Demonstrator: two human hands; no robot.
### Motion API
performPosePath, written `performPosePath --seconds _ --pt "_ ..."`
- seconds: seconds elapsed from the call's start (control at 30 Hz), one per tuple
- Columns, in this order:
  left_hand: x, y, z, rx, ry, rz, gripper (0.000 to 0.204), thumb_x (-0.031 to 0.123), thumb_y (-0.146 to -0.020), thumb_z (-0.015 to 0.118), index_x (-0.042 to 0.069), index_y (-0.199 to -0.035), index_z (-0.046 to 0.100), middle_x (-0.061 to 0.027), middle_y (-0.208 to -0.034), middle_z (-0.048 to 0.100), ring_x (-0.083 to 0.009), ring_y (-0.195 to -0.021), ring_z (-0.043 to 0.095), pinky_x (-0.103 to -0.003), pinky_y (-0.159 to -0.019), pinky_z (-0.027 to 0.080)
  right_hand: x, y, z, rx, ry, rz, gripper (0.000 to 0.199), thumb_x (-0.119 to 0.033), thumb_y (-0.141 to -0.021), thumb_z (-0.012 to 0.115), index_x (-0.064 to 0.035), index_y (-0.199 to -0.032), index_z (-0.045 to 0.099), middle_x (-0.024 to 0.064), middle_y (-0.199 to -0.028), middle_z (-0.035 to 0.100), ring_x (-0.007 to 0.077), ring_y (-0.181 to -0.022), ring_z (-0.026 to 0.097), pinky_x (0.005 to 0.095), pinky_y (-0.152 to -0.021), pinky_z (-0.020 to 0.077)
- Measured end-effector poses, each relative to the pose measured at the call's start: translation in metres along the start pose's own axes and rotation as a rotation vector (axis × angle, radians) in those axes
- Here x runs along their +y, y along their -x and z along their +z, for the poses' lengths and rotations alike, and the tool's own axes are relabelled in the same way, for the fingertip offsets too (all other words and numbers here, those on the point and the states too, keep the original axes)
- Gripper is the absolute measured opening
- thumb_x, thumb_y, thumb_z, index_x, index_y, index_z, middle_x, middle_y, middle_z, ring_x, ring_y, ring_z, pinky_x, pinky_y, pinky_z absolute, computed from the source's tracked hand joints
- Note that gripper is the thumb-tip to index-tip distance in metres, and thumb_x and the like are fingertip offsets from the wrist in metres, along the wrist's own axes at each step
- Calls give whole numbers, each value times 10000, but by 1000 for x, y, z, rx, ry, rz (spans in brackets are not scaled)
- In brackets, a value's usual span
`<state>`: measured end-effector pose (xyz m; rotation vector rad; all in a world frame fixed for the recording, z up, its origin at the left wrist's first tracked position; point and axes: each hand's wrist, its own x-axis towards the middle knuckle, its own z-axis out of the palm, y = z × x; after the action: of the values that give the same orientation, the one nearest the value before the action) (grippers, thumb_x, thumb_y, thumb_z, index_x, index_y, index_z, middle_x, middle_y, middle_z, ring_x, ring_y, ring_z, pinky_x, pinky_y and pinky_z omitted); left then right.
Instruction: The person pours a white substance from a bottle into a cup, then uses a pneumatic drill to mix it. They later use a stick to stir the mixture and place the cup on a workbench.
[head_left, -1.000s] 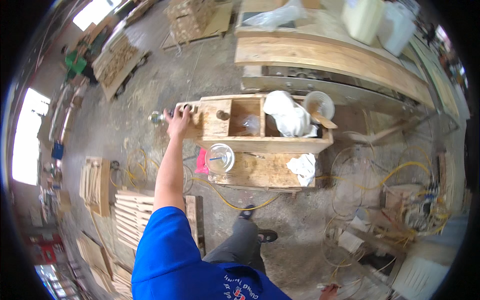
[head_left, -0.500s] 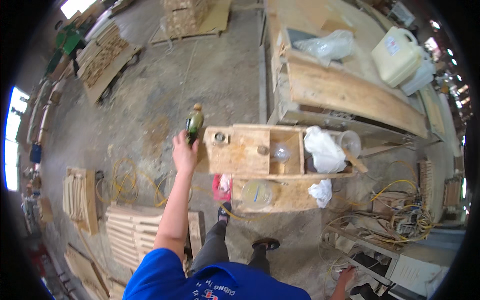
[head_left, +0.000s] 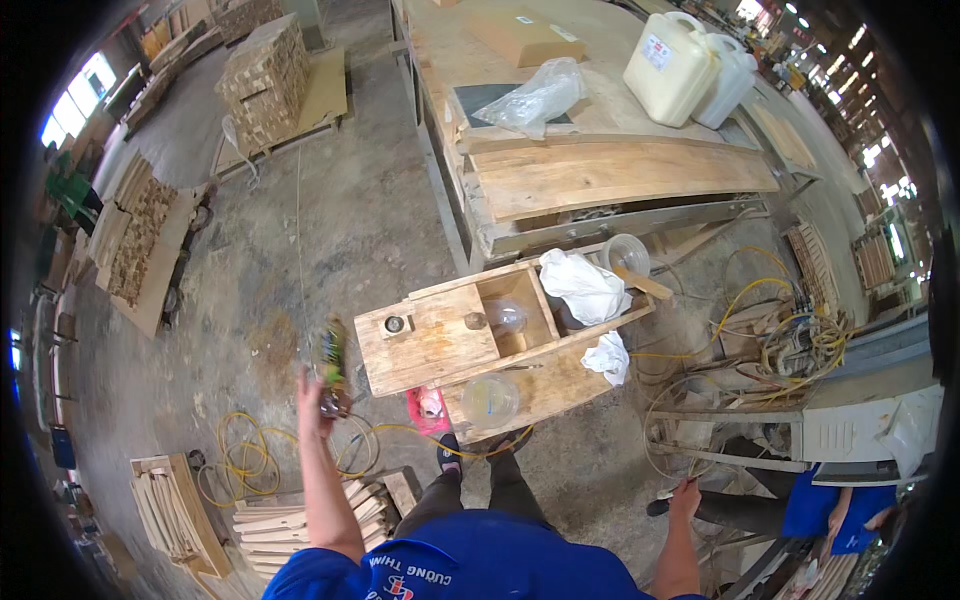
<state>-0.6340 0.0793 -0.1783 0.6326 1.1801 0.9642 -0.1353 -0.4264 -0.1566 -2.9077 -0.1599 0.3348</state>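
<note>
On a sawdust-strewn workshop floor, a person in a blue shirt lifts the left hand [head_left: 313, 392], fingers closed around a small green bottle [head_left: 330, 358] held clear of the wooden box [head_left: 425, 340] just beside it. The right hand [head_left: 686, 495] hangs low, empty, its fingers loosely open. Beyond, the box's open compartment holds a clear bulb [head_left: 507, 316] and white rags [head_left: 583, 285]; the bottle appears not yet set down. Farther off, two pale jugs [head_left: 690, 68] stand on a workbench [head_left: 600, 175].
</note>
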Motion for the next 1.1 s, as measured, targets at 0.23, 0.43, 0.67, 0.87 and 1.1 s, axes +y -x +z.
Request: performPosePath --seconds 0.23,0.43,0.67,0.87,1.1 --pt "134 24 79 -326 -96 618 855 214 -762 679 146 -1434 155 -138 -1319 413 -286 -1095 517 -415 -860 462 25 -13 25 -138 159 17 366 -263 -952 380 26 -1084 561 227 -1007 604 354 -935 583 449 -730 479" --pt "104 39 208 -440 77 466 671 266 -765 646 73 -1316 315 -150 -1233 470 -287 -1103 506 -435 -969 395 23 -36 39 -84 103 -5 341 -265 -947 400 15 -1020 580 198 -908 624 335 -850 599 425 -681 468" --pt "-43 112 300 -724 -431 -4 569 187 -700 750 57 -1181 476 -81 -1160 529 -189 -1076 515 -360 -939 418 18 -67 45 -69 34 -78 311 -266 -946 408 -20 -1010 588 160 -883 640 342 -810 605 428 -667 469" --pt "-191 129 320 -541 -763 497 636 89 -625 774 59 -1166 441 -116 -1103 507 -269 -1064 498 -366 -908 417 13 -87 41 -20 -18 -177 252 -241 -935 437 -43 -960 590 154 -818 640 329 -752 608 422 -634 457" --pt "-252 97 309 -225 -929 500 645 63 -637 722 68 -1206 418 -162 -1116 494 -356 -1074 459 -420 -925 386 22 -98 37 47 86 -367 214 -218 -934 449 -55 -959 585 138 -918 576 322 -800 583 415 -656 464"
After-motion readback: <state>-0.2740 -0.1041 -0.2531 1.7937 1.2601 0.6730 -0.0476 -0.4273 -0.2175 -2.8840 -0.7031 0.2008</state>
